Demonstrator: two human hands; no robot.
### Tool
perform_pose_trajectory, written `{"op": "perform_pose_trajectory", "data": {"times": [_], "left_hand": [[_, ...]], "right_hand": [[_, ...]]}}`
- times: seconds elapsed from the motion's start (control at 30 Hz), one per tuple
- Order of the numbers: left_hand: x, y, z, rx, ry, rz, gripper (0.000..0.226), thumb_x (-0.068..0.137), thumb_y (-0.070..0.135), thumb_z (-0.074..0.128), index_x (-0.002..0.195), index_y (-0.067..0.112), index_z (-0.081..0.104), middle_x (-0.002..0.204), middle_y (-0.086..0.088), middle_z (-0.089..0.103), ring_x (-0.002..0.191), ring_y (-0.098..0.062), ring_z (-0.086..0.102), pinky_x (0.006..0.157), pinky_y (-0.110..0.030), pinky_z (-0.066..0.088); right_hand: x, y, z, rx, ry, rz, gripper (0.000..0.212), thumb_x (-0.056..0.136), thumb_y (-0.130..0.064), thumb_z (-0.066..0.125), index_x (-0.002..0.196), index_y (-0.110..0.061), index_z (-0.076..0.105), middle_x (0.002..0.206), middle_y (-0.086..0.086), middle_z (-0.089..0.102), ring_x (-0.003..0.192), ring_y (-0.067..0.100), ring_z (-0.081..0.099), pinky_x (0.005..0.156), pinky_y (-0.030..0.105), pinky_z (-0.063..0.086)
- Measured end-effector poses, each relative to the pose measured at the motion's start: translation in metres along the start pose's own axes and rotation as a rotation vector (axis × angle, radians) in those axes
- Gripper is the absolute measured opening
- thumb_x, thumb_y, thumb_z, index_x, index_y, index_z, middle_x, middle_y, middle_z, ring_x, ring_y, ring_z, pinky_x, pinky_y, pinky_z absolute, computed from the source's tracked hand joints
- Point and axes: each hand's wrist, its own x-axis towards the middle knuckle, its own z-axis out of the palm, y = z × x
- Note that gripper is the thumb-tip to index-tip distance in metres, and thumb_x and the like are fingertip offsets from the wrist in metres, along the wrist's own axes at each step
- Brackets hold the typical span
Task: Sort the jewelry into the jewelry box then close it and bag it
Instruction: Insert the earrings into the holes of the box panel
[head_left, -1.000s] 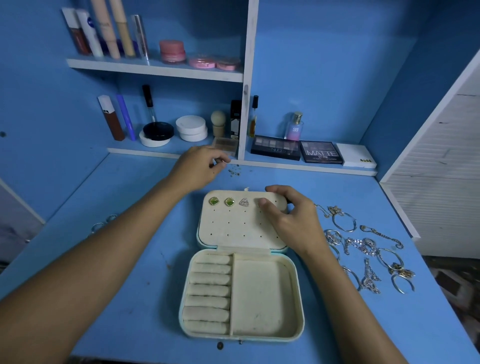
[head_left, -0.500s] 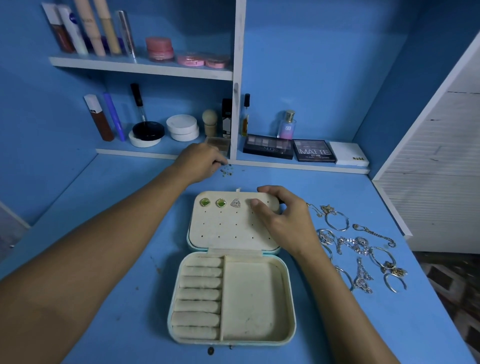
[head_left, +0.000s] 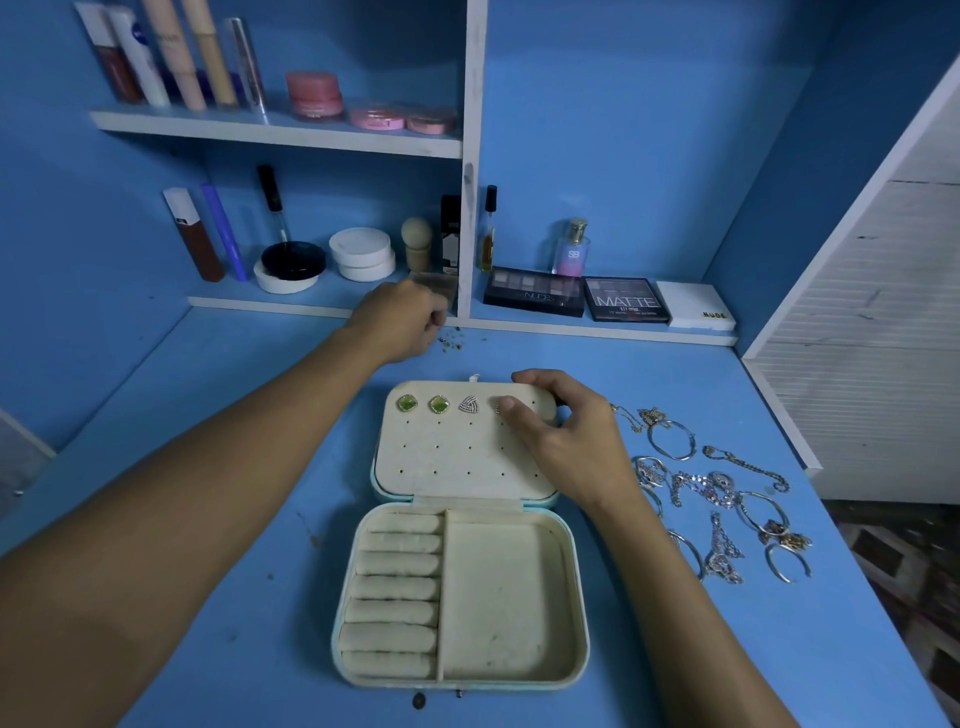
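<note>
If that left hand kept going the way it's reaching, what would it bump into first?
Probably the small loose earrings scattered just past the left hand, then the low shelf edge; depth is hard to judge.

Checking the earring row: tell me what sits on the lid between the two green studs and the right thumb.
In the head view, one silver triangular stud sits between the green studs and the right hand thumb.
</note>
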Motion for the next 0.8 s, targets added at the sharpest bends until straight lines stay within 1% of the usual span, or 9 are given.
{"op": "perform_pose_trajectory", "data": {"times": [0.1, 0.27, 0.43, 0.6, 0.7, 0.8], "left_hand": [[0.001, -0.003, 0.001, -0.003, 0.004, 0.046, 0.024, 0.090, 0.013, 0.058, 0.106, 0.020, 0.074, 0.105, -0.005, 0.072, 0.096, -0.034, 0.063, 0.076, -0.036, 0.050], [0.003, -0.005, 0.002, 0.075, -0.028, 0.067, 0.023, 0.094, 0.020, 0.058, 0.109, 0.025, 0.075, 0.114, -0.002, 0.071, 0.102, -0.031, 0.062, 0.082, -0.040, 0.052], [0.007, 0.000, 0.002, 0.159, -0.031, 0.030, 0.017, 0.096, 0.024, 0.056, 0.104, 0.026, 0.072, 0.111, -0.001, 0.069, 0.101, -0.029, 0.062, 0.075, -0.034, 0.045], [0.009, 0.000, 0.002, 0.233, -0.039, 0.023, 0.016, 0.097, 0.025, 0.053, 0.102, 0.023, 0.068, 0.109, -0.003, 0.068, 0.098, -0.028, 0.062, 0.071, -0.031, 0.040], [0.008, 0.002, 0.002, 0.285, -0.035, 0.026, 0.017, 0.098, 0.024, 0.050, 0.103, 0.020, 0.066, 0.110, -0.003, 0.067, 0.098, -0.028, 0.061, 0.069, -0.031, 0.036], [0.007, 0.005, 0.002, 0.300, -0.020, 0.029, 0.017, 0.097, 0.022, 0.049, 0.101, 0.018, 0.065, 0.108, -0.003, 0.067, 0.096, -0.028, 0.061, 0.068, -0.031, 0.035]], "right_hand": [[0.000, -0.001, 0.000, 0.016, -0.002, 0.003, 0.027, 0.079, -0.051, 0.077, 0.104, -0.042, 0.069, 0.104, -0.001, 0.068, 0.088, 0.021, 0.067, 0.080, 0.044, 0.059], [0.000, -0.001, 0.000, 0.013, 0.002, 0.002, 0.027, 0.079, -0.050, 0.078, 0.104, -0.041, 0.070, 0.104, -0.002, 0.068, 0.089, 0.020, 0.067, 0.080, 0.044, 0.058], [-0.001, -0.002, 0.000, 0.009, 0.006, -0.007, 0.024, 0.081, -0.046, 0.078, 0.102, -0.041, 0.070, 0.103, -0.002, 0.068, 0.086, 0.022, 0.066, 0.079, 0.043, 0.058], [-0.001, -0.002, 0.000, 0.003, 0.002, -0.019, 0.026, 0.079, -0.051, 0.078, 0.102, -0.044, 0.068, 0.106, -0.001, 0.067, 0.087, 0.023, 0.066, 0.080, 0.044, 0.058], [-0.001, -0.001, 0.000, 0.011, 0.002, -0.026, 0.026, 0.079, -0.052, 0.077, 0.102, -0.044, 0.069, 0.104, -0.005, 0.069, 0.091, 0.021, 0.066, 0.082, 0.044, 0.058], [0.000, -0.001, 0.000, 0.007, 0.001, -0.034, 0.030, 0.076, -0.057, 0.075, 0.103, -0.047, 0.068, 0.104, -0.008, 0.069, 0.095, 0.020, 0.065, 0.085, 0.045, 0.057]]}}
